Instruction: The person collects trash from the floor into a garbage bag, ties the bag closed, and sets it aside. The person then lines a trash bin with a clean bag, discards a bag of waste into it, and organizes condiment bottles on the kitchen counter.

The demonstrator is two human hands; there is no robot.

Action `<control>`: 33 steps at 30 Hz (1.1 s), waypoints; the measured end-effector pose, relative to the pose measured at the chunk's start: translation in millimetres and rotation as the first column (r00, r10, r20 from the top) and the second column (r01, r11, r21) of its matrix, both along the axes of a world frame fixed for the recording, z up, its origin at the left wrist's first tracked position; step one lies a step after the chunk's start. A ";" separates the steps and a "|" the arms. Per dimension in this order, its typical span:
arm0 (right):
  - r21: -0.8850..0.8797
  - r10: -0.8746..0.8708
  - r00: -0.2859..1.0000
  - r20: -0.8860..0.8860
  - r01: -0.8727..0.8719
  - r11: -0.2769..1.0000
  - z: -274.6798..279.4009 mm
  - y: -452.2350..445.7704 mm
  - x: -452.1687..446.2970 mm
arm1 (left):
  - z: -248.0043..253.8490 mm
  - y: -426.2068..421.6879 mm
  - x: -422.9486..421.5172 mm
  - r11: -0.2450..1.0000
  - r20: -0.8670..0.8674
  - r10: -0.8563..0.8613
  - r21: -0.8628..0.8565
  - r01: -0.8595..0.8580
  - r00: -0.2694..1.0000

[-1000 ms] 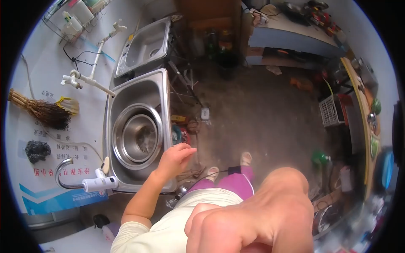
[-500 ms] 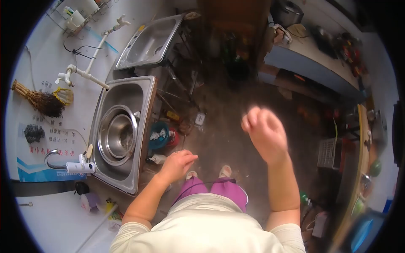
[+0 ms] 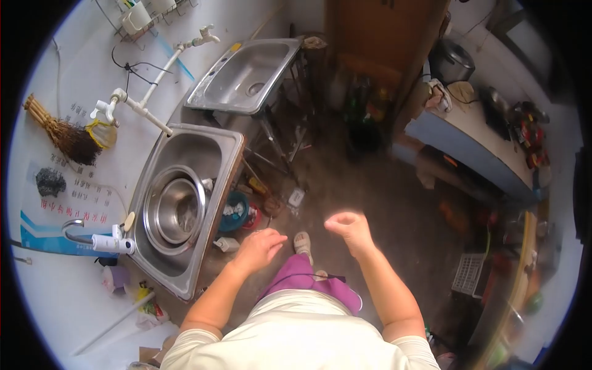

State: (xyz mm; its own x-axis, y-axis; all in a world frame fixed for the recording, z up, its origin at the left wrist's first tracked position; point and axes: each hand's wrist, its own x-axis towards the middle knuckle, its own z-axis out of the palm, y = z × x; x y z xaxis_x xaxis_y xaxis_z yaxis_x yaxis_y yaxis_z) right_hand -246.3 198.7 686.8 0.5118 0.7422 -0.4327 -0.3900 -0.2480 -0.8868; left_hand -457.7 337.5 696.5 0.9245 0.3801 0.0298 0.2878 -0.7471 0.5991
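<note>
My left hand point(image 3: 261, 250) hangs in front of my body at the right of the near steel sink, touching nothing. Its fingers are loosely bent and point to the right, with the thumb a little apart. To the right, my right hand point(image 3: 350, 233) is raised over the floor, fingers curled together towards the thumb; no object shows in it. The near sink point(image 3: 216, 139) holds nested steel basins point(image 3: 200, 213), with what looks like water in the inner one. Below its edge, a blue-green basin point(image 3: 233, 213) with pale things in it stands on the floor.
A second steel sink point(image 3: 231, 74) on metal legs stands further ahead. White pipes point(image 3: 145, 112) with taps run along the left wall, where a straw brush point(image 3: 65, 135) hangs. At the right is a counter point(image 3: 475, 135) with a pot point(image 3: 453, 60); a white basket point(image 3: 468, 274) sits lower.
My right hand has come down and inward, closer to my left hand. The view has turned slightly, and one foot has stepped forward. My left hand stays nearly where it was.
</note>
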 end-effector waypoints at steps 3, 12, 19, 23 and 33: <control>-0.052 0.061 0.998 0.036 -0.059 0.997 3.9 28.0 12.8 | -12.7 24.9 12.7 1.000 0.020 0.005 0.007 -0.005 1.000; 0.070 0.118 0.986 -0.121 -0.110 0.991 -11.4 116.3 45.1 | -1.6 104.7 56.5 0.996 0.034 0.028 0.078 -0.030 0.999; 0.072 0.304 0.950 -0.071 -0.299 0.952 -22.8 161.4 82.4 | -1.7 123.1 84.7 0.983 0.017 0.179 0.044 -0.180 0.984; -0.039 0.443 0.896 -0.028 -0.444 0.895 -4.9 179.8 110.8 | -3.5 119.5 99.2 0.935 0.001 0.355 0.027 -0.355 0.935; 0.019 0.665 0.744 -0.066 -0.665 0.747 -35.8 214.6 173.1 | 0.7 109.5 146.2 0.813 -0.021 0.583 0.016 -0.582 0.813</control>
State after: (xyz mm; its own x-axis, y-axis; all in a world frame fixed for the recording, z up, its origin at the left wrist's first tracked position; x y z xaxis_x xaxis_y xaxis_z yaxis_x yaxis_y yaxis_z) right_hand -73.1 413.3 650.9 -0.1392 0.8815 -0.4512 -0.1799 -0.4705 -0.8638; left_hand -311.5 446.9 697.2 0.5307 0.8474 0.0170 0.6847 -0.4404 0.5808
